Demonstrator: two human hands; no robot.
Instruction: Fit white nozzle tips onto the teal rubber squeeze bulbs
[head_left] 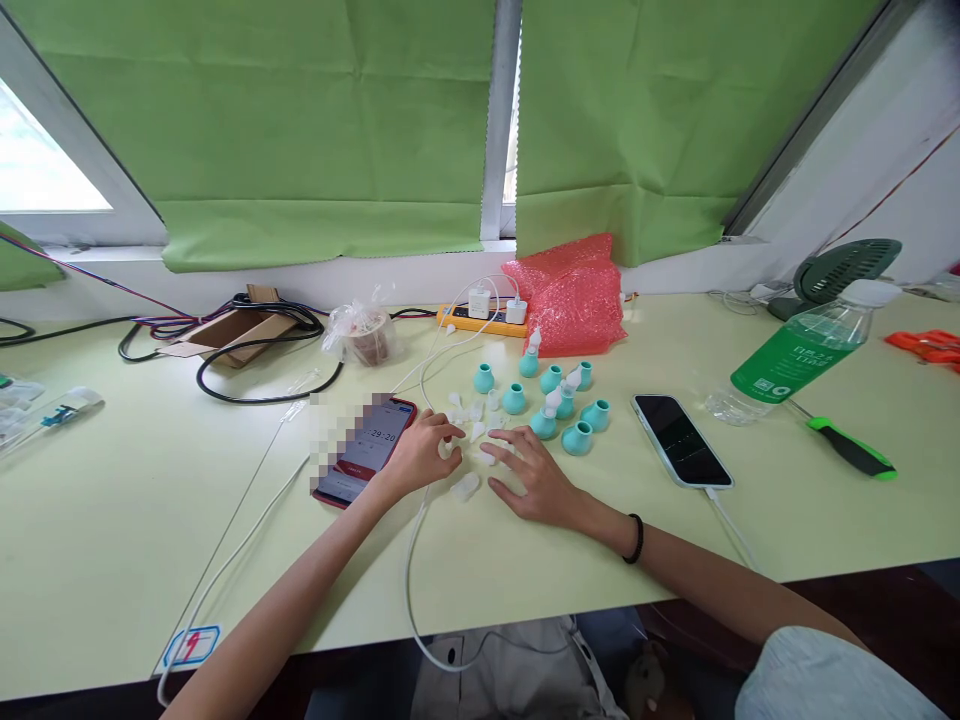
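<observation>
My left hand (424, 452) is over the table beside the red-edged phone (375, 450), its thumb and forefinger apart. My right hand (534, 475) has its fingers spread at the near right side of several small translucent white pieces (477, 411). Nothing shows between the fingers of either hand. One larger translucent piece (466, 487) lies between the hands, nearer the front edge. Behind my right hand stand several teal bulb-shaped pieces (577, 438). A few of them, such as the one at the back (529, 362), carry a translucent tip (535, 341).
A white cable (412, 560) runs between my arms. At the right are a charging phone (682, 440), a green-labelled bottle (802, 355) and a screwdriver (851, 448). Red bubble wrap (566, 298), a power strip (480, 320) and a cardboard box (240, 335) with black cables sit behind.
</observation>
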